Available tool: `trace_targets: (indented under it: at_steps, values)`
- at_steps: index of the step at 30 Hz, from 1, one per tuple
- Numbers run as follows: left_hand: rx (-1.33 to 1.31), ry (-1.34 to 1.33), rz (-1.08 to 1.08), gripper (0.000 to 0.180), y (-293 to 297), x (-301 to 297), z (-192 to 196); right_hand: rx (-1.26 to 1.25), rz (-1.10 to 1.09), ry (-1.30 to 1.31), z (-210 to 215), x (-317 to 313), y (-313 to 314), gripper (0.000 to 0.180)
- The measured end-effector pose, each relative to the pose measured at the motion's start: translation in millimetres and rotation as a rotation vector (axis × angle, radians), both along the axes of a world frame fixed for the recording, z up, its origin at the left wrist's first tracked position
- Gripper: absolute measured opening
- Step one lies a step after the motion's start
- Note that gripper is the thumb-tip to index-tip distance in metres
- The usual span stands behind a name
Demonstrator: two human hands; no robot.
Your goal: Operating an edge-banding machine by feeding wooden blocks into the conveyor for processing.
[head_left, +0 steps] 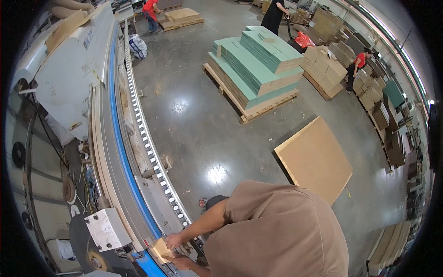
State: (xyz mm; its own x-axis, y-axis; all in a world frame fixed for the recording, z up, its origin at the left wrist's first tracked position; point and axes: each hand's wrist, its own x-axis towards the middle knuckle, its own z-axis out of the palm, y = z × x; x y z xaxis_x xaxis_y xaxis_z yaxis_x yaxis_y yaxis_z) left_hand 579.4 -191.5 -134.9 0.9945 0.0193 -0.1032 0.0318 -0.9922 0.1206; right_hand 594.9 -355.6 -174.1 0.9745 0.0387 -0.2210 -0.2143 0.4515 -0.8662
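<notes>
A small tan board piece [161,249] lies on the feed track of a long grey and blue machine [121,184] at the lower left. My right hand [173,240] grips its upper edge, the bare forearm reaching out of a brown sleeve. My left hand [182,263] holds its lower edge, close to the picture's bottom. My brown shirt fills the lower middle.
A roller chain rail [146,138] runs along the machine. On the concrete floor lie a flat tan sheet [314,159] and a pallet of green-topped boards [256,69]. Cardboard stacks [325,69] stand beyond. Other people work far off: two in red [150,11] [357,64], one in black [275,14].
</notes>
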Motion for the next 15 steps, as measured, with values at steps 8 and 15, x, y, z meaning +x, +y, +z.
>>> trace_targets:
  at_steps: [8,15]
  values:
    - [-0.155,-0.145,-0.218,0.056,-15,45,-9,-1.389,0.668,-0.218,51,-24,-74,0.060]
    - [0.293,-0.049,-0.323,0.059,63,22,75,-1.678,0.997,-0.279,-4,-37,-86,0.045]
